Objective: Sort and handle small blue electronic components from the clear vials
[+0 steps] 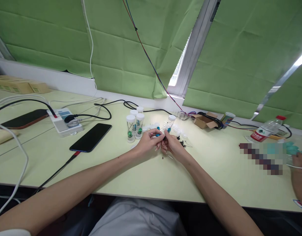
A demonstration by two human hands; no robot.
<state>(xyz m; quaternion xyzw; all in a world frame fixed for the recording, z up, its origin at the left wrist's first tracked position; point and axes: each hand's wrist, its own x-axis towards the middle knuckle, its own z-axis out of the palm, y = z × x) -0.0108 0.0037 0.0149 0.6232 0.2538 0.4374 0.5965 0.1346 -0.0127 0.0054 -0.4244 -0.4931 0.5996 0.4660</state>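
Observation:
My left hand point(149, 141) and my right hand point(174, 147) meet above the table, fingers closed in pinches. A small blue piece point(158, 134) with a thin metal wire shows at my left fingertips. What my right fingers grip is too small and partly hidden to make out. Left of my hands stand several clear tubes point(130, 129) with white caps, some holding green balls on thin stems. Just behind my right hand is another white-capped tube point(171, 118), with a blue piece beside or inside it. Small dark parts point(182, 143) with thin wires lie right of my right hand.
A black phone point(90, 137) with a cable and a power strip point(64, 122) lie on the left. An open cardboard box point(205, 121) with coiled black cable sits at the back. On the right are a red-capped bottle point(268, 129) and another person's hand point(300, 161).

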